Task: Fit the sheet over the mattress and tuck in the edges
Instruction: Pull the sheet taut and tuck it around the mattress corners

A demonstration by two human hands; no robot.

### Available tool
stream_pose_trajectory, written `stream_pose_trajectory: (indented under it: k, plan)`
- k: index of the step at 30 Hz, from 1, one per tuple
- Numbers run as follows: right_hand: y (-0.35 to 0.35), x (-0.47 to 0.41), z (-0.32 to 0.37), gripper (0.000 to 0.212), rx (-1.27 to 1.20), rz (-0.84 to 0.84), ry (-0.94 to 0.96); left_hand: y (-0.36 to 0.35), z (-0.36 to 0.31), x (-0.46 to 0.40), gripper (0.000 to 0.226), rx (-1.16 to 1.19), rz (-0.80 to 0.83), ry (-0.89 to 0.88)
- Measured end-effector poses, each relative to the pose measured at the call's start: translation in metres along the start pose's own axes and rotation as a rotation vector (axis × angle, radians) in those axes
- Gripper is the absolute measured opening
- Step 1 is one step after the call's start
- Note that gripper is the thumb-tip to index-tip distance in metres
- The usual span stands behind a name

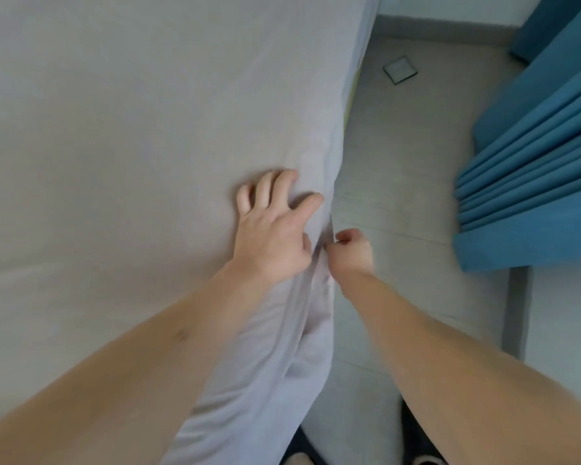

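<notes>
Sheet: I see the pale grey sheet (121, 129) spread over the mattress, its edge hanging down the bed's right side.
Left grip: my left hand (272, 226) lies on top near the edge, fingers spread and pressing the cloth flat.
Right grip: my right hand (351, 248) is curled, pinching the hanging edge beside the mattress.
Surroundings: tiled floor (399, 156), blue curtain (534, 182).

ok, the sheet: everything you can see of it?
The sheet is pale grey-white, thin cloth, lying mostly smooth over the bed top. Along the bed's right edge it hangs over the side in loose folds. The left hand presses on it near that edge with spread fingers; the right hand pinches the hanging edge beside the bed.
</notes>
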State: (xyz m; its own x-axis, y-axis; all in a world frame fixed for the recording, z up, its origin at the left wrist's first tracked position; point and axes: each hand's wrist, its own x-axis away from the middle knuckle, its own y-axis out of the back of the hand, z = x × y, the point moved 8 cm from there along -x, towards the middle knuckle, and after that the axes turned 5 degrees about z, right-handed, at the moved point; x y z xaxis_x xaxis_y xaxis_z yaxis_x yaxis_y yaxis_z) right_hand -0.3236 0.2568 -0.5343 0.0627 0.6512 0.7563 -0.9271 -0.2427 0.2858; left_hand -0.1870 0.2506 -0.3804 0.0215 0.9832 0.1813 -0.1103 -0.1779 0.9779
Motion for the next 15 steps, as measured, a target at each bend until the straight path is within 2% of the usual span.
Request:
stream_pose_trajectory:
  k: [1,3,7,9,11,13,15]
  plan:
    - [-0.015,0.01,0.01,0.01,-0.186,0.111,0.022,-0.001,0.001,0.0,0.062,0.001,0.001,0.012]
    - [-0.035,0.025,0.021,0.023,-0.385,0.226,-0.001,0.001,0.002,-0.004,0.061,0.032,0.008,0.017]
    - [-0.044,0.044,0.026,0.029,-0.401,0.22,-0.039,0.004,0.002,-0.002,0.058,0.06,0.014,-0.001]
    - [-0.048,0.043,0.027,0.021,-0.421,0.225,-0.042,0.01,0.004,-0.007,0.045,0.049,-0.029,-0.022]
    - [-0.053,0.042,0.027,0.024,-0.396,0.219,-0.054,0.021,0.007,-0.016,0.03,0.035,-0.081,-0.058]
    - [-0.052,0.038,0.027,0.02,-0.368,0.205,-0.067,0.03,-0.005,-0.032,0.022,-0.025,-0.127,-0.217]
    - [-0.047,0.03,0.022,0.027,-0.368,0.207,-0.094,0.026,-0.036,-0.047,0.022,-0.081,-0.036,-0.501]
